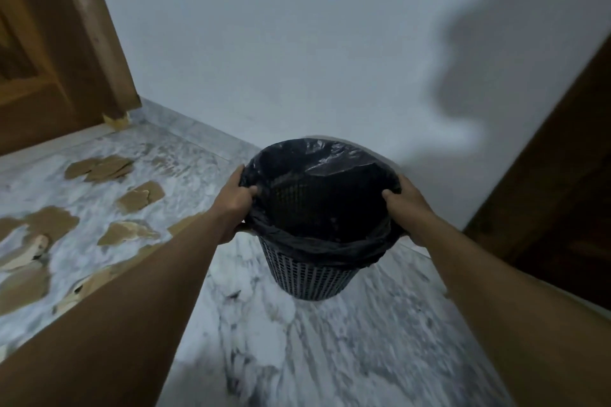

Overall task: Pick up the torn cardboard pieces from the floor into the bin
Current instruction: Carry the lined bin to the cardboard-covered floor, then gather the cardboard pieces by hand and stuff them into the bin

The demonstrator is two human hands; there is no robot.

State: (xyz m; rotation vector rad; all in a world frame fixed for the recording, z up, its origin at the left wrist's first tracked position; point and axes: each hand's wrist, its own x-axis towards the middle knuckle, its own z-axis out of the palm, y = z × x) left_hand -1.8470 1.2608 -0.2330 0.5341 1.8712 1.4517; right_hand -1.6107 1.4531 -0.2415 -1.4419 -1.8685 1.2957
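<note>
Grip: our left hand [236, 205] and right hand [411, 208] each clamp the bin [310, 274] rim on opposite sides, thumbs inside the black liner [317, 175]. We should keep it level and set it close beside the torn cardboard pieces [140, 196], scattered on the floor [330, 357] farther left.

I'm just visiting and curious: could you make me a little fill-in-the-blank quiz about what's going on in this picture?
The bin is lined with a ____ plastic bag.
The left hand and the right hand each grip the bin's ____.
The torn cardboard pieces lie on the marble floor, on the ____ hand's side of the bin.
Missing words: black; rim; left.
</note>
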